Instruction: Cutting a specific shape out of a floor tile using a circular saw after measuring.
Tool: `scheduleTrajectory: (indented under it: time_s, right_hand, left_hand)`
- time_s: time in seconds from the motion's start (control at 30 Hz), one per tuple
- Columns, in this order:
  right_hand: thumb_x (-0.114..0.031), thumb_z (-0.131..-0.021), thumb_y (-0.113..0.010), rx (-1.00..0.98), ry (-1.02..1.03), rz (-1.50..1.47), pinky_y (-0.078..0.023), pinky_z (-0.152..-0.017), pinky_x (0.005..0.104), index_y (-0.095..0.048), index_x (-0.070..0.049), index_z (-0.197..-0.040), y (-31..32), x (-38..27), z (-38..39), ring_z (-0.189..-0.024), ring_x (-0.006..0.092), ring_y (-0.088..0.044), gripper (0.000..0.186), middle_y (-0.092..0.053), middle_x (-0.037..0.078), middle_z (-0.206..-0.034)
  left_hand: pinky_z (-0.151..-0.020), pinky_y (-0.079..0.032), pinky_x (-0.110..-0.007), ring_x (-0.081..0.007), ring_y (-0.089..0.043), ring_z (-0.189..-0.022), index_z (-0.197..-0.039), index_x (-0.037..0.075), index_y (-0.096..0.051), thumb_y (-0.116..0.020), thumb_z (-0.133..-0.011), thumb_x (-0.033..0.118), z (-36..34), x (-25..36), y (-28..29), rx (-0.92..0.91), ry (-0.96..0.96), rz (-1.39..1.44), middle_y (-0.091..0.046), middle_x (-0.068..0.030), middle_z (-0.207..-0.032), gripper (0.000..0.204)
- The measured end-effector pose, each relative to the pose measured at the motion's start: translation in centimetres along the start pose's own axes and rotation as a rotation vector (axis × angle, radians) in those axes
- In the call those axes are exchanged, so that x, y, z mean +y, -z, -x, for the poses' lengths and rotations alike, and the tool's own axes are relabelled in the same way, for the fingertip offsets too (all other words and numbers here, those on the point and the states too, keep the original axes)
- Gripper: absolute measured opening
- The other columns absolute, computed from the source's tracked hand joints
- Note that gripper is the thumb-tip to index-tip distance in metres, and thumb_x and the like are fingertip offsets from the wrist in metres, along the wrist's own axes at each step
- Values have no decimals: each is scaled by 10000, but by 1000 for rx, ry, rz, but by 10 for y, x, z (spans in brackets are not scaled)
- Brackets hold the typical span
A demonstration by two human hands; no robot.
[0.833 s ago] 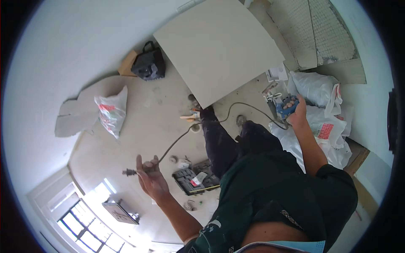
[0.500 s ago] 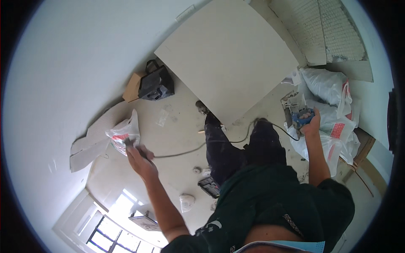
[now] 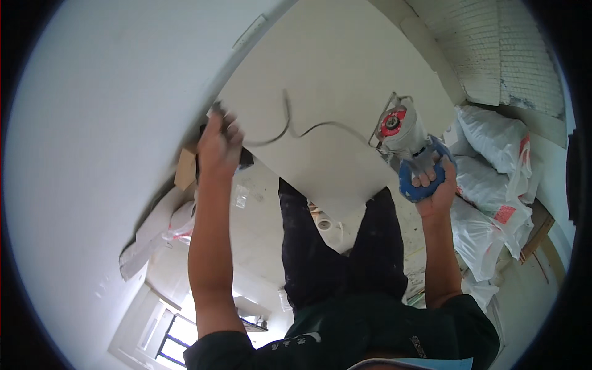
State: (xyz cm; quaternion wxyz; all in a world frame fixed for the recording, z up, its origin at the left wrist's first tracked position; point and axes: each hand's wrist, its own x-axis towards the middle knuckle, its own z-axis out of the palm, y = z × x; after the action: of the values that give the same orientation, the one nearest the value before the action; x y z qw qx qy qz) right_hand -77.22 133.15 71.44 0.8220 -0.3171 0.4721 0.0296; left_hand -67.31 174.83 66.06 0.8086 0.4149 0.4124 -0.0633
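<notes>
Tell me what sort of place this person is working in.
Most likely a room under renovation or tiling. A big pale tile lies on the dusty floor, white sacks are piled by the wall, and the right hand holds a corded cutting tool whose cord runs to the left hand.

Motion blurs the left hand (image 3: 217, 143) at ten o'clock, so what its closed fingers grip at the end of the dark cord (image 3: 290, 126) cannot be told. The right hand (image 3: 435, 185) at two o'clock covers the blue handle of the cutting tool (image 3: 404, 139), whose blade is not clear. The white sacks (image 3: 493, 179) at three o'clock run out past the dark rim.
</notes>
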Motion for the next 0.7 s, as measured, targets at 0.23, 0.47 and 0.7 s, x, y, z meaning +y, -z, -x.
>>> scheduleTrajectory:
  time_s: [0.23,0.47,0.7]
  right_hand:
    - [-362,-1013,-477,-101,75,-66,-342,-541,285,-559,-100,-1087,-38,42,-84,-524,86,-339,284,-301,-58,-622]
    - [-342,-1020,-478,-86,84,-34,-354,-559,287,-552,-95,-1109,-36,55,-128,-538,96,-330,273,-300,-45,-638]
    - [-345,-1028,-465,-120,64,-5,-385,-561,294,-546,-105,-1104,-22,49,-130,-538,103,-361,265,-331,-35,-643]
  left_hand:
    - [-667,-454,-302,-134,-527,-702,-1035,91,-642,-591,-994,281,-288,-89,-24,46,-82,121,-559,13,-786,201]
    - [-470,-461,-327,-180,-595,-583,-956,-29,-603,-614,-961,120,-346,-75,-47,430,-184,-135,-646,-96,-821,150]
    - [-475,-519,-373,-225,-645,-662,-1045,-14,-606,-674,-937,149,-334,-60,-54,524,-55,-217,-657,-102,-850,207]
